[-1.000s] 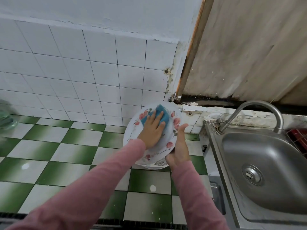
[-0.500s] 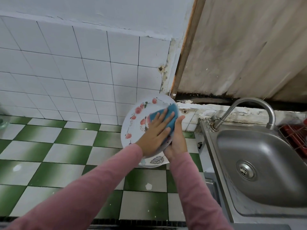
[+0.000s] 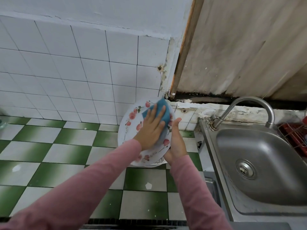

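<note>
The floral plate stands tilted on edge above the green-and-white tiled bench, just left of the steel sink, with a second dish under its lower rim. The right hand has its grip curled round the plate's right edge, thumb in front. The left hand lies flat, fingers straight, pressing a blue sponge against the plate's upper face.

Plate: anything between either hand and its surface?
Yes, for the left hand: the blue sponge lies under its straight fingers, pressed against the plate at its upper right. Whether the palm touches the plate lower down cannot be told. The right hand holds the plate's right rim directly, with nothing visible between.
</note>
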{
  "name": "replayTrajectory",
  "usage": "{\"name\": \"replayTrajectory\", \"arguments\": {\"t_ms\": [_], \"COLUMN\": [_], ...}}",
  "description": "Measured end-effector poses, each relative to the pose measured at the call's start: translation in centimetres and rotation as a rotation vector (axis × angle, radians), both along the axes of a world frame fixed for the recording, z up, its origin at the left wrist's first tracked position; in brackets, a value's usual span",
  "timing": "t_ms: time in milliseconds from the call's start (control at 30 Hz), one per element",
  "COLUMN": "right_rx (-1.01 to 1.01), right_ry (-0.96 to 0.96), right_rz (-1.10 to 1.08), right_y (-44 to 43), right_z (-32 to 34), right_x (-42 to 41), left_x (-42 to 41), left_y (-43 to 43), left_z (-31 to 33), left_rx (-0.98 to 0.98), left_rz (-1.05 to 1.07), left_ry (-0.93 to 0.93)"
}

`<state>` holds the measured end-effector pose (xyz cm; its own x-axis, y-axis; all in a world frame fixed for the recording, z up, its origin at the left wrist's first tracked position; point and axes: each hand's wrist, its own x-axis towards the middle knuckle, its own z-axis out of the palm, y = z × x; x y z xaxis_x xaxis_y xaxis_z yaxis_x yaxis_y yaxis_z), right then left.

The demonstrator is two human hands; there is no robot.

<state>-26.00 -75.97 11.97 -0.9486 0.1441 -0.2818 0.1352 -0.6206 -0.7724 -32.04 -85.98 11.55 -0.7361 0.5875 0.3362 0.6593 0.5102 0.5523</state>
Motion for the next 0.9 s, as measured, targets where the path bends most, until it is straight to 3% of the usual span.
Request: {"name": "replayTrajectory", "arguments": {"t_ms": [100, 267, 433, 533, 633, 700, 800, 900], "right_rx": [0.009, 0.072, -0.201, -0.233, -0.113, -0.064, -0.105, -0.127], "right_ry": [0.0, -0.015, -0.006, 0.052, 0.021, -0.04, -0.076, -0.013], "right_rz": [0.04, -0.007, 0.063, -0.013, -0.087, -0.094, -0.071, 0.02], "right_y": [-0.5, -0.1, -0.1, 0.4, 0.8, 0.4, 0.0, -0.3], "right_z": [0.0, -0.3, 0.1, 0.5, 0.2, 0.3, 0.0, -0.2], "right_x": [0.1, -0.3, 0.6, 0.6, 0.0, -0.4, -0.7, -0.2], "left_x": [-1.0, 1.3, -0.4, -0.4, 1.8, 4.3, 4.6, 0.9], "left_y": [0.3, 0.4, -0.9, -3.2, -4.0, -2.4, -0.7, -0.3], "left_z": [0.3, -0.3, -1.1, -3.0, -6.1, -5.6, -2.4, -1.5], "left_rx": [0.015, 0.056, 0.077, 0.001, -0.035, -0.053, -0.009, 0.021], "left_rz": [0.133, 0.015, 0.224, 0.349, 0.158, 0.054, -0.027, 0.035], "left_ry": [-0.022, -0.033, -0.192, -0.247, -0.062, -0.055, 0.13, 0.039]}}
